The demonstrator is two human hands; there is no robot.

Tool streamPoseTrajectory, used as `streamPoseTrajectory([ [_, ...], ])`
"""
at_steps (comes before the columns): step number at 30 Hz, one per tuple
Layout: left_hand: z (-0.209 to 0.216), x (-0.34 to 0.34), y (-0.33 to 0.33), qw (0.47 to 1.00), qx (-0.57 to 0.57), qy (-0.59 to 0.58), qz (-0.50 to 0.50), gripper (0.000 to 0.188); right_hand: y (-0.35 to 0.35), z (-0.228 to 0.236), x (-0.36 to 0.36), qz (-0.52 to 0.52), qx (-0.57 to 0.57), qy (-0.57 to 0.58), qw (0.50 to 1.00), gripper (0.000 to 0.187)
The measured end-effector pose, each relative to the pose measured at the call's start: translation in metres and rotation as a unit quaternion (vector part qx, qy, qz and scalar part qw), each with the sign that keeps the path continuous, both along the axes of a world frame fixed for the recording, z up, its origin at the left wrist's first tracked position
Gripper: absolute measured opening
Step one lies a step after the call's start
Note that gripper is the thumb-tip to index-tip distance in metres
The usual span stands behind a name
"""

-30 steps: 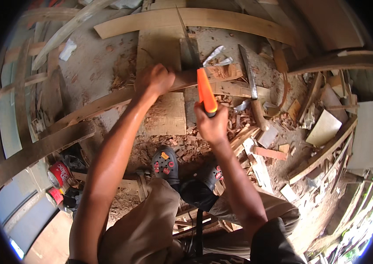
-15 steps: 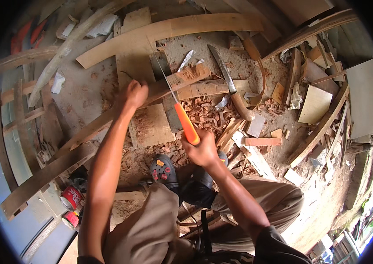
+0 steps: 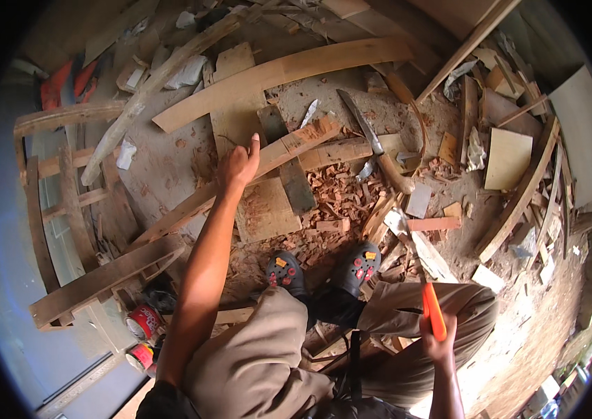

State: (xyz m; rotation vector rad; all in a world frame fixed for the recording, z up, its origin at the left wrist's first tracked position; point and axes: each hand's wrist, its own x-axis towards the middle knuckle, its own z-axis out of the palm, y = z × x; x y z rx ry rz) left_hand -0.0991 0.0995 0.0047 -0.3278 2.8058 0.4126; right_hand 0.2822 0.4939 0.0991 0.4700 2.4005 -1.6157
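1. Right hand (image 3: 440,338): fingers closed around the orange handle of a saw (image 3: 435,313), held over the right trouser leg (image 3: 400,307), clear of the beam.
2. Left hand (image 3: 238,167): at the beam (image 3: 297,142), one digit raised; cannot tell whether the other fingers grip it.
3. Beam: lies slantwise across a flat board (image 3: 264,215).
4. Long knife (image 3: 361,121): near the beam's right end.
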Motion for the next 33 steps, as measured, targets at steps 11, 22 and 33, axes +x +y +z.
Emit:
streamPoseTrajectory([
  [11, -0.014, 0.026, -0.001, 0.961, -0.139, 0.077, -0.227, 0.098, -0.046, -0.104, -0.078, 0.063, 0.140, 0.025, 0.988, 0.023],
  [22, -0.018, 0.025, 0.001, 0.974, -0.099, 0.058, -0.194, 0.088, -0.037, -0.141, -0.074, 0.124, 0.258, -0.021, 0.958, 0.035],
  [33, -0.022, 0.023, -0.010, 0.981, 0.021, 0.025, -0.192, 0.091, -0.055, -0.175, -0.213, 0.018, 0.269, 0.177, 0.946, 0.047],
])
